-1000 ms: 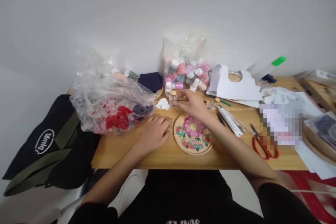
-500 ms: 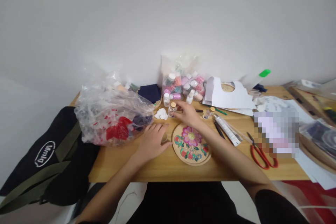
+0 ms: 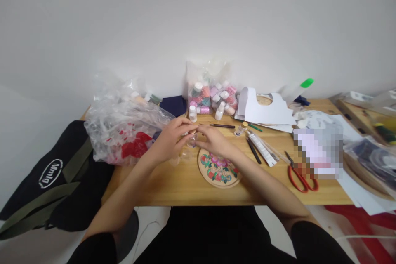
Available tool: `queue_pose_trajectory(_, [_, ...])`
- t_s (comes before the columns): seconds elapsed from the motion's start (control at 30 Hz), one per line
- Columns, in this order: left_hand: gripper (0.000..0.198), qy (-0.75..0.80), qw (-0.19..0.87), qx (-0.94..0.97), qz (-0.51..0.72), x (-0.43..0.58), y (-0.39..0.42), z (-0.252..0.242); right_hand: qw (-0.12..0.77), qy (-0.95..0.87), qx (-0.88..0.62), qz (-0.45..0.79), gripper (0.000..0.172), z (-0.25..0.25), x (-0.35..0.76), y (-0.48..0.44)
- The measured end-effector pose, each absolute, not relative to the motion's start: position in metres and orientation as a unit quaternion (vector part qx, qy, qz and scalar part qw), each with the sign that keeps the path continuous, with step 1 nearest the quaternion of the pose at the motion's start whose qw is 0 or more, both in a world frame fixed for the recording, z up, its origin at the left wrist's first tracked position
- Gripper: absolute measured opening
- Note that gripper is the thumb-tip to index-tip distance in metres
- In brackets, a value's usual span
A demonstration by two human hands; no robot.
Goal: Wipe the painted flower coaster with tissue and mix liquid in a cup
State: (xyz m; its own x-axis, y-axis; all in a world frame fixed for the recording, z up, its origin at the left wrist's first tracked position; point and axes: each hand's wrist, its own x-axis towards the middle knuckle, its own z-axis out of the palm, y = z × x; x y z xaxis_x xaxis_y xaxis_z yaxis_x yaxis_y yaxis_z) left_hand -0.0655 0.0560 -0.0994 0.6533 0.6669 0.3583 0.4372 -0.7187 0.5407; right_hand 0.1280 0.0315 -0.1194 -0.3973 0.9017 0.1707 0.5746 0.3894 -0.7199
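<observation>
My left hand [image 3: 168,142] and my right hand [image 3: 213,140] meet above the wooden table [image 3: 173,185], both with fingers closed round a small clear glass bottle [image 3: 192,138] with a cork top. Just below my right hand lies a round wooden disc [image 3: 218,169] decorated with a pink flower and coloured leaves. A thin brown pen [image 3: 222,126] lies behind my hands. Another small corked bottle [image 3: 239,130] stands to the right.
A crumpled clear plastic bag [image 3: 123,132] with red items lies left. A bag of bead jars [image 3: 212,95] stands at the back, white paper [image 3: 262,109] beside it. Red scissors [image 3: 298,173], tweezers [image 3: 253,150] and a black tote bag [image 3: 52,177] are around.
My right hand took the small corked bottle from behind the disc and brought it toward me. My left hand rose off the table and joined it on the bottle.
</observation>
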Motion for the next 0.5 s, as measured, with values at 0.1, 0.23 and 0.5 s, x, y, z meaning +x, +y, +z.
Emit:
queue_pose_trajectory(0.1, [0.018, 0.331, 0.225, 0.87, 0.287, -0.0638, 0.0581, -0.1009, 0.278, -0.782, -0.475, 0.292, 0.023, -0.1212, 0.1262, 0.0307])
queue_pose_trajectory(0.23, [0.009, 0.377, 0.22, 0.848, 0.302, -0.059, 0.0563, -0.1026, 0.269, -0.778, -0.489, 0.289, 0.017, -0.1225, 0.1234, 0.0303])
queue_pose_trajectory(0.5, [0.013, 0.455, 0.257, 0.764, 0.379, -0.0608, 0.0551, -0.107, 0.247, -0.768, -0.516, 0.289, 0.024, -0.1253, 0.1231, 0.0305])
